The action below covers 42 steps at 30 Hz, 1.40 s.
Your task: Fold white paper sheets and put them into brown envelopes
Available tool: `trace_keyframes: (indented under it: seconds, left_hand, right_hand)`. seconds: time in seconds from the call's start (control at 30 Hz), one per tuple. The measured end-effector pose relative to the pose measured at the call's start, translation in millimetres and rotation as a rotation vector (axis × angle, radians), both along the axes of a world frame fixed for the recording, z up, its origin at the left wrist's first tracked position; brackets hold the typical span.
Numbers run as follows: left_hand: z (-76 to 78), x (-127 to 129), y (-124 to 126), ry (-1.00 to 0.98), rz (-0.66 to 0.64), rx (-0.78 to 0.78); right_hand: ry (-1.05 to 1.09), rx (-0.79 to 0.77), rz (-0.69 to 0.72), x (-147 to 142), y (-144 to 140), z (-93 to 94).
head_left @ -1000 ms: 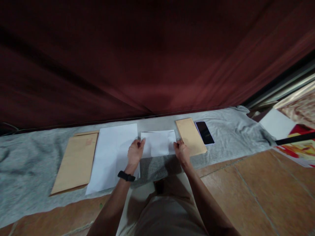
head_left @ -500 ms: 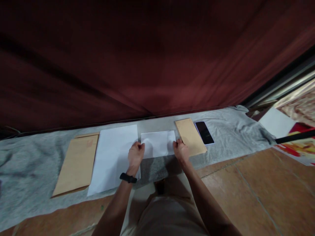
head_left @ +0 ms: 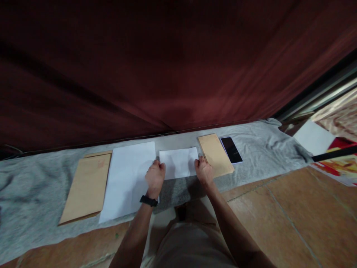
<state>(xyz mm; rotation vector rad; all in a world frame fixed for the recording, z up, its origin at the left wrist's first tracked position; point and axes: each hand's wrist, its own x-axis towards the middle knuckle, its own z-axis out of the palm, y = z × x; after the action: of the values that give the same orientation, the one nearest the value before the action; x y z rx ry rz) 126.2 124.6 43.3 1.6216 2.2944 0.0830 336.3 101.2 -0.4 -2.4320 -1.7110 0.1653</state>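
A small white sheet of paper (head_left: 179, 162), perhaps folded, lies between my two hands on the grey cloth. My left hand (head_left: 155, 175), with a black band on the wrist, pinches its left edge. At the opposite edge my right hand (head_left: 204, 170) grips the paper with curled fingers, close beside a brown envelope (head_left: 219, 158). Larger white paper sheets (head_left: 126, 182) lie just left of my left hand, partly under the wrist. Farther left rest several brown envelopes (head_left: 87, 186), stacked.
A phone (head_left: 231, 150) with a dark screen lies right of the envelope. The grey cloth (head_left: 259, 149) runs along a dark red curtain (head_left: 178, 74). Tiled floor (head_left: 279, 212) shows in front. At the far right are a white sheet (head_left: 314, 137) and a colourful printed sheet (head_left: 338, 165).
My left hand has shifted slightly right and its wrist has turned a little. My right hand stays nearly in place, and the small paper remains between them.
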Motion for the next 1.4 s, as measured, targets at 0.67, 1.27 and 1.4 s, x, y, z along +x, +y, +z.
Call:
trace_keyframes:
  seconds: [0.67, 1.27, 1.4]
  left_hand:
    - [-17.2, 4.2, -9.1, 0.221, -0.148, 0.108]
    - [-54.3, 35.0, -30.5, -0.007, -0.654, 0.445]
    - [-63.8, 32.7, -29.6, 0.029, -0.643, 0.437]
  right_hand:
    - [0.159, 0.286, 0.449, -34.4, -20.4, -10.4]
    - [0.077, 0.229, 0.392, -41.8, -27.9, -27.1]
    - [0.118, 0.184, 0.363, -40.8, -26.4, -20.8]
